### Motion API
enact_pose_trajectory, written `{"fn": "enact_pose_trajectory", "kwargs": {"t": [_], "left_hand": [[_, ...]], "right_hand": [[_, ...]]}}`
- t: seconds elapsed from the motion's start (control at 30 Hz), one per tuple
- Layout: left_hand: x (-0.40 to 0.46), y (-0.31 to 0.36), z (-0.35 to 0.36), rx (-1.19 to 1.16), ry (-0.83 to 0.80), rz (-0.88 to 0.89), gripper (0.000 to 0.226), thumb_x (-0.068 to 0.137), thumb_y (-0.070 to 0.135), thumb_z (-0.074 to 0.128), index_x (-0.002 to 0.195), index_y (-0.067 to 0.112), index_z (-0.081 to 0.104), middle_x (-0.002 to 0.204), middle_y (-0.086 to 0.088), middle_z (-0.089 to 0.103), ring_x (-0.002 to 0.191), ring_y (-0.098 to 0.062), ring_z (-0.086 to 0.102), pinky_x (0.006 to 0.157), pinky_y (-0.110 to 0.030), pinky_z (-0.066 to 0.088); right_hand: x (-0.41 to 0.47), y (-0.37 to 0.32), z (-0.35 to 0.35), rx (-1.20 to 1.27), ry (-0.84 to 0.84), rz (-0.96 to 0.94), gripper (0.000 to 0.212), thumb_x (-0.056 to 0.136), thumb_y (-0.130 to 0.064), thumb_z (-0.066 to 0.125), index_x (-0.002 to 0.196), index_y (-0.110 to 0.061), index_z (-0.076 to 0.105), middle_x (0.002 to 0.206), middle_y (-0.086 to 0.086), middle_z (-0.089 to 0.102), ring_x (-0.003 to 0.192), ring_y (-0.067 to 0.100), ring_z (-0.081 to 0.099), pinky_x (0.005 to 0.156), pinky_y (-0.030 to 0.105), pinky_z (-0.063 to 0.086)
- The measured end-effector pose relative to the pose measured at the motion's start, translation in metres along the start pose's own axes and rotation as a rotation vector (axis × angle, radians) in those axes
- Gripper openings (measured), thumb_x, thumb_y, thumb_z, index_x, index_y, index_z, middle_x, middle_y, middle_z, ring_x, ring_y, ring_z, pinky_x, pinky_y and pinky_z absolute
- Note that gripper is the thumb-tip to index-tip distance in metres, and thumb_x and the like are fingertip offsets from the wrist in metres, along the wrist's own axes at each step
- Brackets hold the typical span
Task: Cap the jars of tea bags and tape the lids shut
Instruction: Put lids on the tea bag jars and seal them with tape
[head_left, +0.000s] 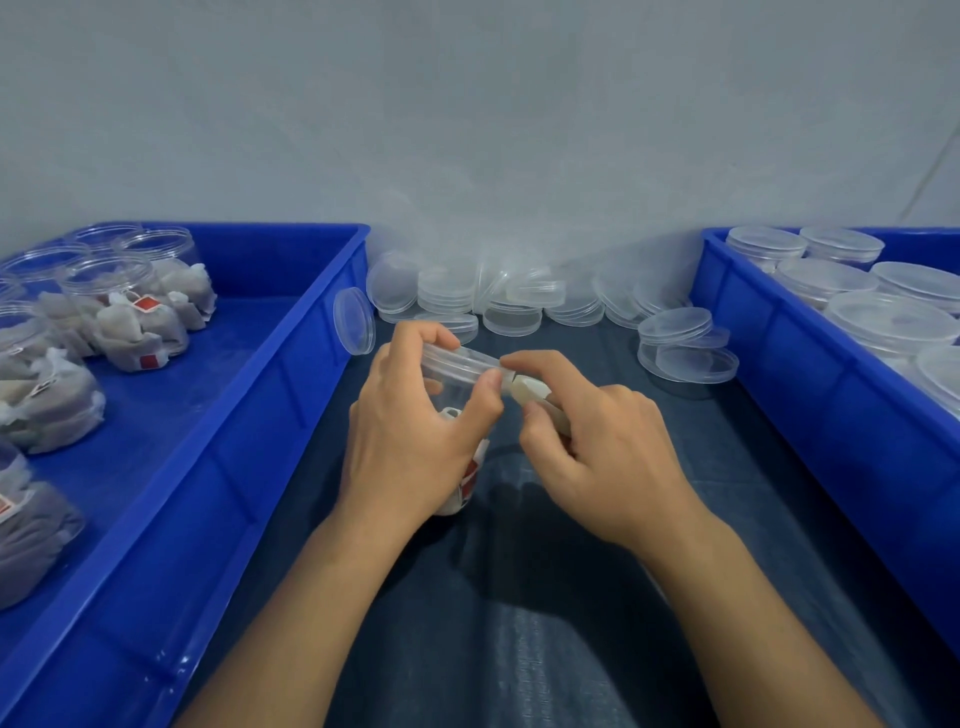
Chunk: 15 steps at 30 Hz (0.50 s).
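My left hand (410, 436) grips a clear jar of tea bags (462, 483) at the middle of the table, its fingers wrapped round the side. A clear lid (457, 361) sits on the jar's mouth, and my left thumb presses near its rim. My right hand (597, 447) holds a small roll of pale tape (532, 392) against the lid's edge, index finger stretched over it. Much of the jar is hidden behind my left hand.
A blue crate (291, 374) on the left holds several open jars of tea bags (135, 317). Another blue crate (810, 364) on the right holds several capped jars (883, 317). Loose clear lids (514, 301) lie heaped along the back wall, with a few (685, 345) near the right crate.
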<state>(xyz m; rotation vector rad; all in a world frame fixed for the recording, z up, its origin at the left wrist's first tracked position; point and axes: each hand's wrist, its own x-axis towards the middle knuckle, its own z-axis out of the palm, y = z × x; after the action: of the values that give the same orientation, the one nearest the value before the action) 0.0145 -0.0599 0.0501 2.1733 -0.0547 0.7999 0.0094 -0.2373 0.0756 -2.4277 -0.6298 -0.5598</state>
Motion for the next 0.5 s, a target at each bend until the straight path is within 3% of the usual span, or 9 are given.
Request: {"fn": "enact_pose_trajectory", "kwargs": {"t": [0.27,0.5], "left_hand": [[-0.0017,0.0047,-0.0021,-0.069,-0.022,-0.028,0.055,0.073,0.079,0.071,0.11,0.047,0.044,0.111,0.017,0.06,0.095,-0.001,0.064,0.074,-0.032,0.057],[-0.001,0.0038,-0.0023,-0.034,-0.014,0.0,0.051,0.077,0.075,0.072,0.109,0.045,0.046,0.106,0.016,0.064,0.091,-0.003,0.065,0.072,-0.029,0.055]], "right_hand": [[0.0,0.0007,0.0015,-0.012,-0.009,0.019,0.043,0.091,-0.046,0.03,0.128,-0.041,0.053,0.05,-0.01,0.047,0.053,0.02,0.052,0.062,0.042,0.049],[0.0003,0.0049,0.0024,0.022,-0.026,0.023,0.039,0.094,-0.043,0.035,0.129,-0.042,0.051,0.053,-0.01,0.051,0.056,0.018,0.053,0.064,0.041,0.049]]}}
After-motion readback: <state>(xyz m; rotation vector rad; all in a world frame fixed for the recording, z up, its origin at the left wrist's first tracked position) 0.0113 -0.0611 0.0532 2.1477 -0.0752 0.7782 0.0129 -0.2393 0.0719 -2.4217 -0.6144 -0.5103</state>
